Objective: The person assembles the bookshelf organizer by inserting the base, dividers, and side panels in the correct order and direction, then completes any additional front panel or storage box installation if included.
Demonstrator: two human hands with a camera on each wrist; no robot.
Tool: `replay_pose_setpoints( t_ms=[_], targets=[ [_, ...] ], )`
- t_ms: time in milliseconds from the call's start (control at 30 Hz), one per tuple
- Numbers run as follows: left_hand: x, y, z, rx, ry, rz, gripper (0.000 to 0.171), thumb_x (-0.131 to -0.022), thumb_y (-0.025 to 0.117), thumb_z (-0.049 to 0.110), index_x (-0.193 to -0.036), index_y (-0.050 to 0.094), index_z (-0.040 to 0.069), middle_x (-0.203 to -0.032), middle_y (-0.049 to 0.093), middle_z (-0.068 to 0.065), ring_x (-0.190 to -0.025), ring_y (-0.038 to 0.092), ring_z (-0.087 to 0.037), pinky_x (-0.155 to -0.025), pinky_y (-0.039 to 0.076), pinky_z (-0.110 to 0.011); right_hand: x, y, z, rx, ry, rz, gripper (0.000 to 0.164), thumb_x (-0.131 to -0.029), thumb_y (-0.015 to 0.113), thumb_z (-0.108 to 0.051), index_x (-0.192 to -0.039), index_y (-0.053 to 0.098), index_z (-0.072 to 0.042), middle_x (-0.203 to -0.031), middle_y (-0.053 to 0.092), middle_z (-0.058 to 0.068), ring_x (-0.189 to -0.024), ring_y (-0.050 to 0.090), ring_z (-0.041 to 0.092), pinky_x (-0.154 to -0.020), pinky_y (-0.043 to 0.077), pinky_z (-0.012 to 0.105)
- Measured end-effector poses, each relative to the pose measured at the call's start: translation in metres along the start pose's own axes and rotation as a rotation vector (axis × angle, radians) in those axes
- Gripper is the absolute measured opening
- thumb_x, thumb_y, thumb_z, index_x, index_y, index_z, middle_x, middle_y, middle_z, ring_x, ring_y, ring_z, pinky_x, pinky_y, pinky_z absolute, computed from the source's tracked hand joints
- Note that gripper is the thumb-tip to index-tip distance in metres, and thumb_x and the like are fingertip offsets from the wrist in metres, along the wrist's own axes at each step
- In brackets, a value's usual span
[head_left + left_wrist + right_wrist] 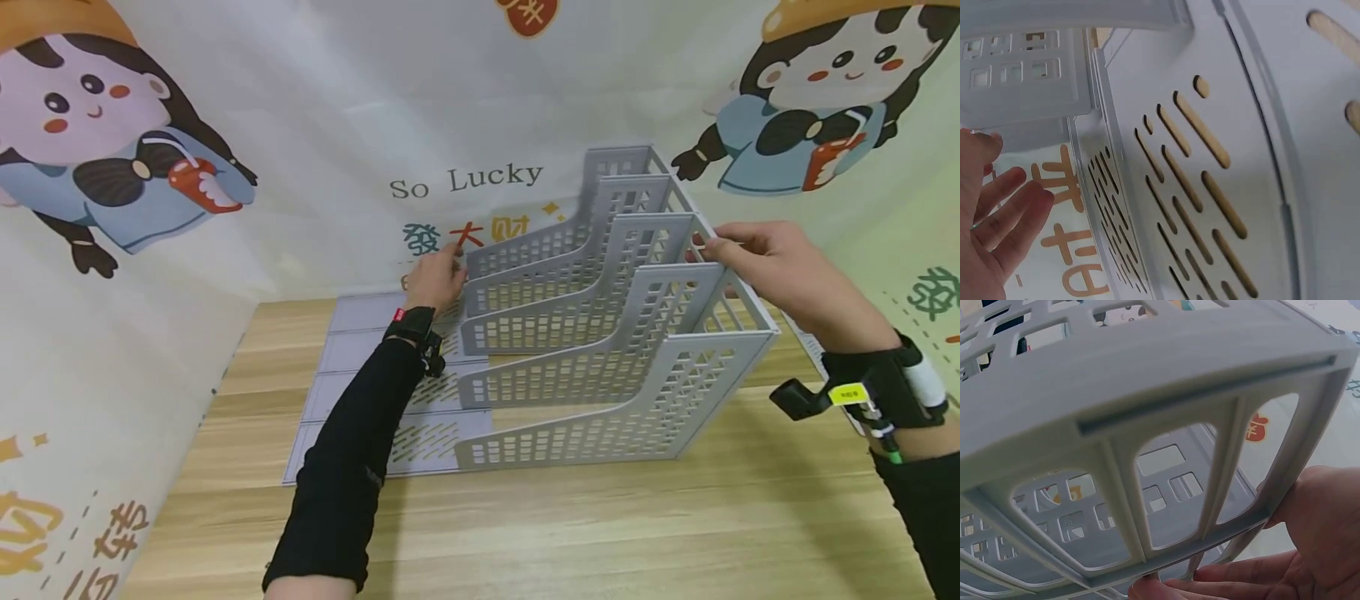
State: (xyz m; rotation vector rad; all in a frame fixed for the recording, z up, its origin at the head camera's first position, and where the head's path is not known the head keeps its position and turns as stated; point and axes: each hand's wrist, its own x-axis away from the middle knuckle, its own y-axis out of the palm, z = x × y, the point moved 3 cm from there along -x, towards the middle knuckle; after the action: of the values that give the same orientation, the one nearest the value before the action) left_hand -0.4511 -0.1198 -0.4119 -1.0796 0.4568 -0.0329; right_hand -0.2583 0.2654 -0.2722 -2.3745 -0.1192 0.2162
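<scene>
A grey plastic file rack point(570, 433) with several perforated upright dividers stands on the wooden table. The front ends of its dividers overlap flat slotted base panels point(360, 317), which extend to the left. My right hand point(787, 271) grips the ladder-like back frame point(1110, 575) of the rack, its thumb on the top edge and some fingers partly hidden behind the bars. My left hand point(437, 279) is by the low front end of the farthest divider. In the left wrist view its fingers point(1016, 215) are spread and loosely bent; contact with the divider cannot be told.
A printed cloth backdrop point(337, 108) with cartoon figures and lettering rises behind and beside the table point(525, 533). A thin pale strip point(813, 346), partly covered by the right wrist, lies right of the rack. Both wrists wear dark straps with small cameras.
</scene>
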Motion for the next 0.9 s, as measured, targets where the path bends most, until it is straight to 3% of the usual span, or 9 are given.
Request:
replay_pose_setpoints(
  t_ms=[167, 367, 600, 767, 900],
  targets=[
    [-0.002, 0.0, -0.001, -0.008, -0.001, -0.041, 0.031, -0.102, 0.065, 0.019, -0.129, 0.062, 0.004, -0.111, 0.072, -0.019, -0.092, 0.07, -0.032, -0.074, 0.057, -0.045, 0.0, 0.003, 0.0, -0.014, -0.018, 0.011, 0.047, -0.108, 0.048, -0.033, -0.138, 0.06, 0.001, -0.108, 0.072, 0.013, -0.09, 0.064, 0.016, -0.075, 0.051, 0.027],
    [-0.011, -0.003, 0.004, -0.006, 0.062, -0.026, 0.027, -0.101, 0.065, 0.011, -0.127, 0.062, 0.002, -0.111, 0.072, -0.019, -0.096, 0.069, -0.032, -0.078, 0.056, -0.046, 0.002, 0.0, -0.001, -0.023, -0.006, 0.033, 0.047, -0.107, 0.048, -0.033, -0.137, 0.061, 0.001, -0.105, 0.073, 0.013, -0.089, 0.065, 0.017, -0.073, 0.052, 0.026],
    [-0.019, 0.0, 0.007, -0.055, 0.106, -0.072, 0.027, -0.101, 0.065, 0.01, -0.127, 0.064, 0.005, -0.113, 0.07, -0.017, -0.099, 0.067, -0.032, -0.08, 0.055, -0.046, 0.003, 0.0, 0.002, -0.044, -0.005, 0.029, 0.048, -0.108, 0.048, -0.033, -0.137, 0.06, 0.001, -0.109, 0.072, 0.013, -0.088, 0.066, 0.016, -0.073, 0.053, 0.026],
    [-0.025, 0.001, 0.009, -0.11, 0.137, -0.034, 0.016, -0.103, 0.061, 0.008, -0.117, 0.066, 0.004, -0.109, 0.068, -0.017, -0.093, 0.066, -0.035, -0.077, 0.054, -0.049, 0.002, 0.0, 0.003, -0.058, -0.013, 0.037, 0.046, -0.107, 0.048, -0.031, -0.136, 0.061, 0.003, -0.107, 0.072, 0.012, -0.087, 0.065, 0.017, -0.073, 0.053, 0.026],
    [-0.027, -0.001, 0.012, -0.103, 0.126, -0.021, 0.017, -0.101, 0.062, 0.005, -0.117, 0.067, 0.005, -0.109, 0.068, -0.017, -0.092, 0.065, -0.036, -0.077, 0.054, -0.05, 0.002, -0.001, 0.003, -0.057, -0.008, 0.044, 0.045, -0.107, 0.048, -0.03, -0.135, 0.062, 0.003, -0.105, 0.073, 0.012, -0.085, 0.066, 0.017, -0.071, 0.053, 0.026]
  ],
)
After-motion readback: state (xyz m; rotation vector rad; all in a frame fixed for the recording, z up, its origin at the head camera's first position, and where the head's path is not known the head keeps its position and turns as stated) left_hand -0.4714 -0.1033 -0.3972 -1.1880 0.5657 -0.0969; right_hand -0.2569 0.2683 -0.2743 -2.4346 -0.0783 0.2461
